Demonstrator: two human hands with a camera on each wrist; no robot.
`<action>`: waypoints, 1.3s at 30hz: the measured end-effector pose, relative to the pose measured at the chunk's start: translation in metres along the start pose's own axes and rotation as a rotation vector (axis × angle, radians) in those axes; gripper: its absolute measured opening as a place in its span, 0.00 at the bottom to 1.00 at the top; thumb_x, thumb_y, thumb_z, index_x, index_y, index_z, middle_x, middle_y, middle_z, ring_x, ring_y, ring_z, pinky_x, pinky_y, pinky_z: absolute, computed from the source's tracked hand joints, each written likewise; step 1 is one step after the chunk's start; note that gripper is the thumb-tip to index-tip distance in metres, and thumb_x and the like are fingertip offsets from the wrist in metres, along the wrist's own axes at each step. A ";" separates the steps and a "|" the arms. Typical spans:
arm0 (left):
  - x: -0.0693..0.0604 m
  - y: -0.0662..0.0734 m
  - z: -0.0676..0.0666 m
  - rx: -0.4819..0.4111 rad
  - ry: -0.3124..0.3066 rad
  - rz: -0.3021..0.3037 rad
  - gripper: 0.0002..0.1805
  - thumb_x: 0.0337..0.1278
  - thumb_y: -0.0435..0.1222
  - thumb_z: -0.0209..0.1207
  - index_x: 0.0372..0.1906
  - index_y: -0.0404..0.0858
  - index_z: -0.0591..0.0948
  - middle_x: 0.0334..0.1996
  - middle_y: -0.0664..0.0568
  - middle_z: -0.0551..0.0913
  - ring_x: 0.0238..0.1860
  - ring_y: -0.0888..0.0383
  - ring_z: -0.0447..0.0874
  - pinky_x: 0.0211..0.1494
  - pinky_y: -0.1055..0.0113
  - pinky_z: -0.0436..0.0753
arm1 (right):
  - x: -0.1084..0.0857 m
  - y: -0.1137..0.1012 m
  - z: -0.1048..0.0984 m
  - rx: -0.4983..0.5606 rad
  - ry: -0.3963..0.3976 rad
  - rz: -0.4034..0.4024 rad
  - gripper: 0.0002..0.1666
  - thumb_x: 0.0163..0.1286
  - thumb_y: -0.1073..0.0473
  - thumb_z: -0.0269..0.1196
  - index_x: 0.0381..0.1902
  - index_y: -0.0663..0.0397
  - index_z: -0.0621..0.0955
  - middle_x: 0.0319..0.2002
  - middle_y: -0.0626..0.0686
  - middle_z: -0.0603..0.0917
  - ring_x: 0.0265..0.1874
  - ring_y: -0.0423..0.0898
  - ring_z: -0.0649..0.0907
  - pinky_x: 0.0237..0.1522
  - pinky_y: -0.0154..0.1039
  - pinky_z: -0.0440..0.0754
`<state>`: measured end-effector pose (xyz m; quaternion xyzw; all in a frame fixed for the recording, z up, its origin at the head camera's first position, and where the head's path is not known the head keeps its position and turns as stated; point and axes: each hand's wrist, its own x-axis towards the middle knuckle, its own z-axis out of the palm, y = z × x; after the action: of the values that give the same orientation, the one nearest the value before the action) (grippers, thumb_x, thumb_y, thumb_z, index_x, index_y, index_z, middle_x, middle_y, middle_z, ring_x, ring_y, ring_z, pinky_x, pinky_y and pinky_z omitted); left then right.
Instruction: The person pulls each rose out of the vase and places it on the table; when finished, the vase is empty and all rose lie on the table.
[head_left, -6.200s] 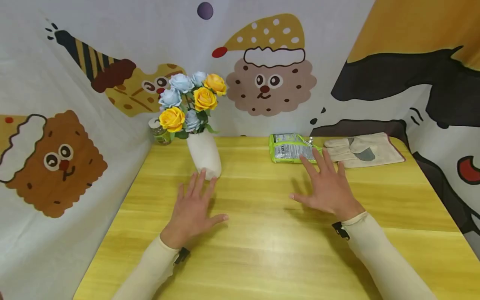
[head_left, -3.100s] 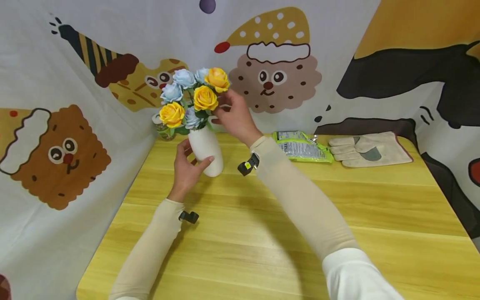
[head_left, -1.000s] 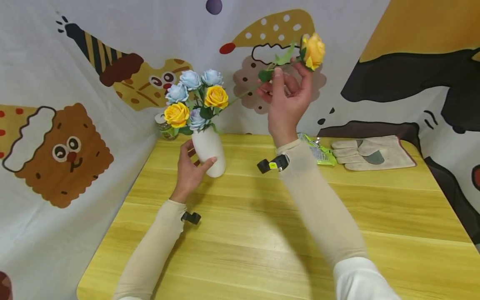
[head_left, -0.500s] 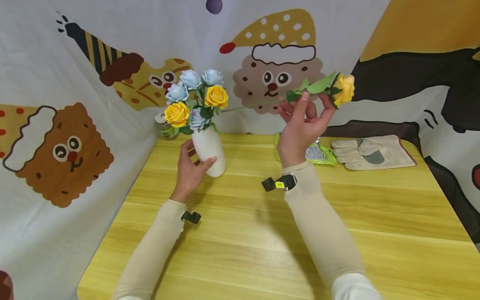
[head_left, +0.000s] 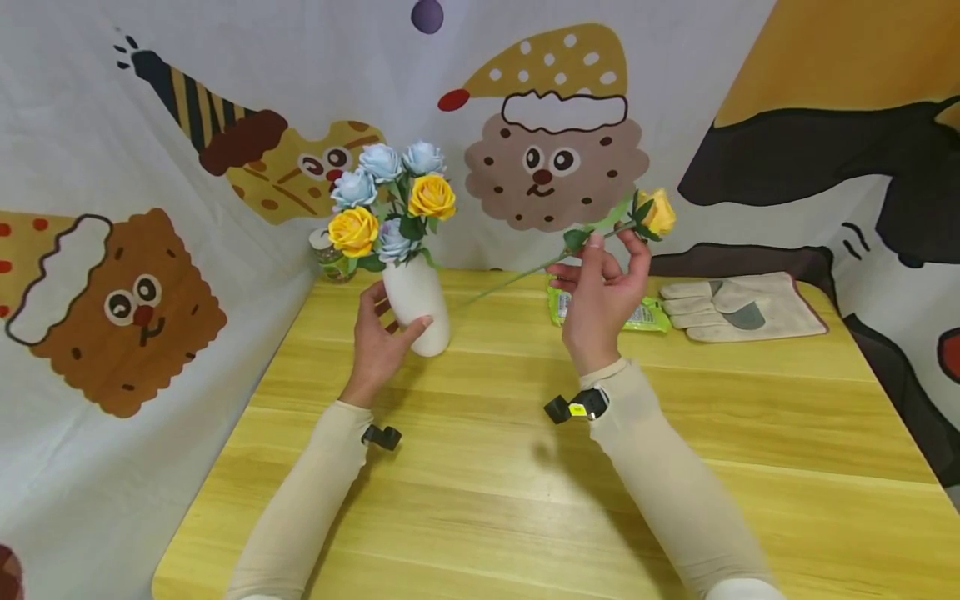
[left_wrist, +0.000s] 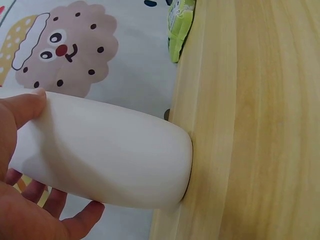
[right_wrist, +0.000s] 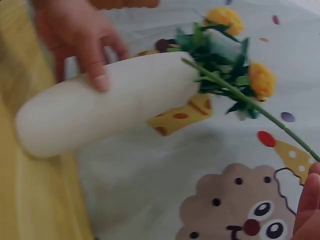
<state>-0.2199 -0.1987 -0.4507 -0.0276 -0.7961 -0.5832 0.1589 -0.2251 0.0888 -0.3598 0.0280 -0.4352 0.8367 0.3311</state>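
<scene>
Head view: I've got the left hand [head_left: 378, 342] curled round the white vase [head_left: 414, 292] left of centre, the right hand [head_left: 602, 304] right of centre pinching a single yellow rose [head_left: 658, 211] by its stem [head_left: 517, 277], tip just beside the vase. Step, I'd say: handling one separate rose; next move likely calls for a steady vase and unchanged pinch.

Lidded jar [head_left: 332, 260] back L — grn pkt [head_left: 649, 319] beside glove [head_left: 750, 310] back R — cartoon cloth [head_left: 300, 67] behind.
</scene>
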 end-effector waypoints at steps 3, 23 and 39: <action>0.001 -0.002 -0.001 0.008 0.007 0.009 0.48 0.56 0.42 0.78 0.77 0.41 0.63 0.72 0.43 0.69 0.72 0.43 0.72 0.70 0.40 0.78 | -0.005 0.006 -0.009 -0.065 -0.069 0.012 0.21 0.78 0.55 0.65 0.62 0.54 0.73 0.25 0.55 0.87 0.17 0.48 0.88 0.22 0.41 0.87; 0.008 0.006 0.001 -0.052 0.026 0.041 0.49 0.53 0.33 0.78 0.77 0.39 0.63 0.70 0.40 0.71 0.71 0.45 0.71 0.69 0.38 0.76 | -0.027 0.033 -0.041 -0.468 -0.486 0.416 0.35 0.76 0.68 0.61 0.78 0.54 0.70 0.39 0.49 0.87 0.21 0.42 0.89 0.26 0.41 0.90; 0.004 0.016 0.005 -0.032 0.037 0.108 0.47 0.51 0.29 0.76 0.75 0.34 0.63 0.67 0.34 0.72 0.67 0.40 0.73 0.64 0.34 0.78 | -0.046 0.059 -0.048 -0.689 -0.693 0.558 0.36 0.74 0.66 0.64 0.78 0.54 0.70 0.47 0.63 0.87 0.26 0.55 0.91 0.36 0.65 0.89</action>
<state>-0.2211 -0.1900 -0.4363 -0.0626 -0.7809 -0.5869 0.2043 -0.2117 0.0766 -0.4471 0.0750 -0.7577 0.6439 -0.0751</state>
